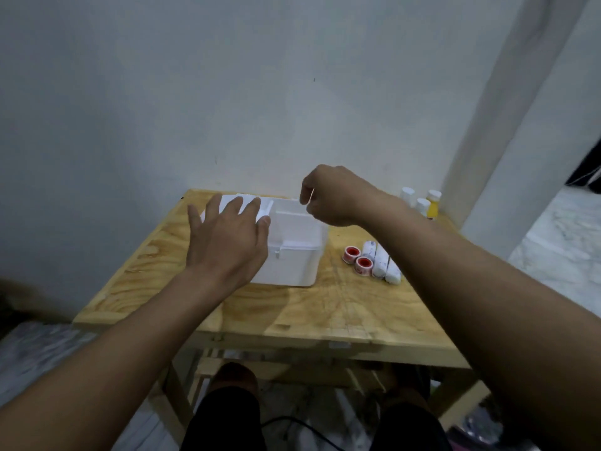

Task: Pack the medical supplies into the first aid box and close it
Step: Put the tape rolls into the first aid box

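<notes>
A white first aid box (292,265) stands on the wooden table (325,307), its front latch facing me. My left hand (227,239) lies flat with fingers spread over the left side of the box top. My right hand (331,196) hovers over the box's rear right edge, thumb and finger pinched on a thin pale piece (312,194); I cannot tell whether it belongs to the box. To the right of the box lie two red-and-white tape rolls (357,259) and three white bandage rolls (381,263).
Three white-capped bottles (422,203), one with yellow contents, stand at the table's back right corner. A white wall rises close behind the table. My knees are under the table's front edge.
</notes>
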Motion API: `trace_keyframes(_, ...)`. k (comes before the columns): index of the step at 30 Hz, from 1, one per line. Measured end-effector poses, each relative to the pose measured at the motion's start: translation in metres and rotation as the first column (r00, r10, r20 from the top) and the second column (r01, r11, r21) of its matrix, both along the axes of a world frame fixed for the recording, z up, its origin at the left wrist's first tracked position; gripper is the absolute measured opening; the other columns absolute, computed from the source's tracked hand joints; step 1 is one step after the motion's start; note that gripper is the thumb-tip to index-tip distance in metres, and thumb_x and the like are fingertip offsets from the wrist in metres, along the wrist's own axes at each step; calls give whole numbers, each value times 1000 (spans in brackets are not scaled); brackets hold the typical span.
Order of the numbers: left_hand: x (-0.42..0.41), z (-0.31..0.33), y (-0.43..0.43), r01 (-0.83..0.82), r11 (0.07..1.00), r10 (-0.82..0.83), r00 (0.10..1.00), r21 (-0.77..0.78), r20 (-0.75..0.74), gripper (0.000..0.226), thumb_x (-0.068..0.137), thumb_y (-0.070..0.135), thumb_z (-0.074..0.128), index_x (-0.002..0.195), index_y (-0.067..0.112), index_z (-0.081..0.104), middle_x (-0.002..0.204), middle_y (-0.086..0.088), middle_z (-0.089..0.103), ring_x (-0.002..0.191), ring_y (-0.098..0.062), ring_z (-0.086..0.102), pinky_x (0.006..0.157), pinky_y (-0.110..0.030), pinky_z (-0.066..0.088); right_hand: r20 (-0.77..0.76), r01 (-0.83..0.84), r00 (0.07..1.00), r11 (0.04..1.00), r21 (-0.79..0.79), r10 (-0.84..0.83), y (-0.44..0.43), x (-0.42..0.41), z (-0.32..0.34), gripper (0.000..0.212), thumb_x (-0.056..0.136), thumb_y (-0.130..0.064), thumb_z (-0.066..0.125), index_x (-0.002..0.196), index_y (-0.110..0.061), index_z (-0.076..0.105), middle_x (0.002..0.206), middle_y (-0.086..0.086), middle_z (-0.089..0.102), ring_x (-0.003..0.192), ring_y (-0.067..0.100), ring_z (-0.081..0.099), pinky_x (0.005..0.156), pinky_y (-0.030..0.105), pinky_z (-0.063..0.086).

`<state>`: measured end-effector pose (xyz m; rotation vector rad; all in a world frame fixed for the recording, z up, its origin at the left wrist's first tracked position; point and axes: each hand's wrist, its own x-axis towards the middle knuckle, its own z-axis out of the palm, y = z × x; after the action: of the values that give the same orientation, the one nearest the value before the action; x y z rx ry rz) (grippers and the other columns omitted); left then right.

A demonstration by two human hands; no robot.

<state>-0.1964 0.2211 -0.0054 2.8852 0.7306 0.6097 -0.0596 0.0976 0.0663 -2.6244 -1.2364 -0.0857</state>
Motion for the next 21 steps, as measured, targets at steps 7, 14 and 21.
trace_keyframes(7,42,22,-49,296,949,-304,950,108,69,40,98,37,46,131,21,64,125,-4,70,132,-30,48,111,-52,33,-50,167,985,983,73,-164,-62,18,-1,40,86,-3,49,120,-12,69,120,9,66,108,26,62,83,30,50)
trace_keyframes(14,95,35,-78,435,890,-399,887,134,-233,36,93,31,55,127,27,67,119,1,70,129,-27,44,106,-46,36,-138,237,962,972,-5,-235,-98,30,-36,38,86,-5,53,120,-11,68,119,8,68,107,24,63,79,30,51)
trace_keyframes(21,135,29,-86,446,879,-313,806,167,-503,44,90,38,64,134,32,62,124,0,64,133,-27,36,111,-53,27,-74,171,982,982,-78,-176,-103,38,-73,27,89,-19,63,114,-14,72,110,7,70,99,24,64,82,39,57)
